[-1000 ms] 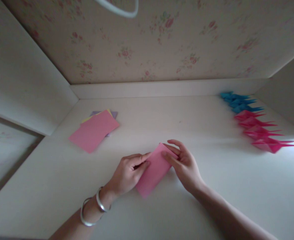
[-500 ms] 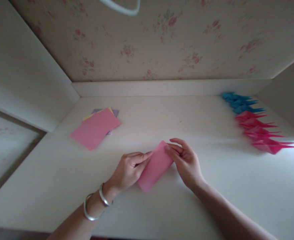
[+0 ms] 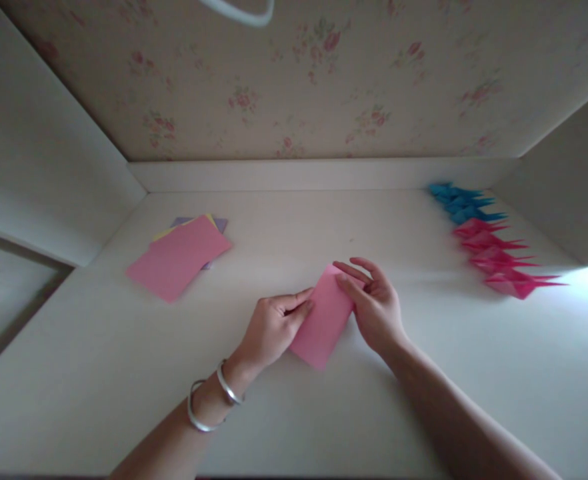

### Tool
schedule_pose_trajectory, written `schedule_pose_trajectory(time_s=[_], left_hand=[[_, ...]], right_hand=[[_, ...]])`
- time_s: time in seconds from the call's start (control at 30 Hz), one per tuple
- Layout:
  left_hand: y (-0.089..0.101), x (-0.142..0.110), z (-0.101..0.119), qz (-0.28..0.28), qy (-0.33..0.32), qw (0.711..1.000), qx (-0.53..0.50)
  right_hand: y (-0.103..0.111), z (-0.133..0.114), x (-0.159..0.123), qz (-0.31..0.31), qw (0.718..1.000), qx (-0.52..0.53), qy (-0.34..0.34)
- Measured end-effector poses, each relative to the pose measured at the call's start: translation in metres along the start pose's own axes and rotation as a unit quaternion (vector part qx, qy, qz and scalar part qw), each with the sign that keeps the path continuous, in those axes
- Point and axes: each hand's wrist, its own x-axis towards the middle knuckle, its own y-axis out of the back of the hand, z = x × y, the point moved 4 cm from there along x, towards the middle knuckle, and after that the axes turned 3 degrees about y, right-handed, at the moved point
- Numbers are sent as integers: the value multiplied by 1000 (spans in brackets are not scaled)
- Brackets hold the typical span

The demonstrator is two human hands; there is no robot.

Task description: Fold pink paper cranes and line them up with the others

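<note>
A pink sheet of paper (image 3: 325,320) is held between both hands above the white tabletop, tilted with its upper end to the right. My left hand (image 3: 277,325) pinches its left edge between thumb and fingers. Two silver bangles (image 3: 209,403) circle that wrist. On the other side, my right hand (image 3: 374,303) grips the upper right corner, thumb on the front face and fingers partly hidden behind it. Whether the sheet is folded I cannot tell for sure.
Pink paper sheets (image 3: 179,260) lie at the left over yellow and lilac ones. To the right stands a row of folded paper figures, several blue (image 3: 467,203) and several pink-red (image 3: 497,257). A floral-papered wall (image 3: 274,87) rises behind the white table (image 3: 284,227).
Both hands have lifted the pink sheet slightly and turned it more upright. The whole view has shifted a little, so the stack and figures appear farther left.
</note>
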Motion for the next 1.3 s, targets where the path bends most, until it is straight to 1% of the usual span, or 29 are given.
schedule_pose_trajectory(time_s=[0.07,0.13,0.2,0.3,0.37,0.5,0.63,0.77,0.97,1.07,1.17,1.3], left_hand=[[-1,-2,-5,-25,24,999,-27],[-1,-4,-8,-42,41,998,-32],[0,-6,-9,-37,26,999,-16],[1,-9,-6,-31,-21,999,4],[1,-11,-4,-24,-34,999,9],[6,-12,-2,13,-53,998,25],[9,-13,-1,30,-71,996,50],[9,-13,-3,44,-85,993,74],[7,-14,-4,49,-114,987,103],[6,-15,-3,43,-115,987,103],[6,-15,-3,37,-108,988,99],[6,-14,-2,31,-97,991,86]], right_hand=[[0,1,0,2,1000,12,-11],[-1,2,0,3,1000,19,-8],[-2,2,-1,3,1000,21,1],[-3,2,-2,4,1000,27,-2],[-5,3,-4,5,999,39,-29],[-8,3,-7,1,994,71,-86],[-11,2,-8,-31,993,73,-88],[-10,2,-8,-34,995,53,-76],[-12,7,-11,-68,993,18,-90],[-11,9,-12,-70,994,0,-83],[-9,11,-12,-67,993,-8,-93],[-8,10,-12,-46,992,20,-112]])
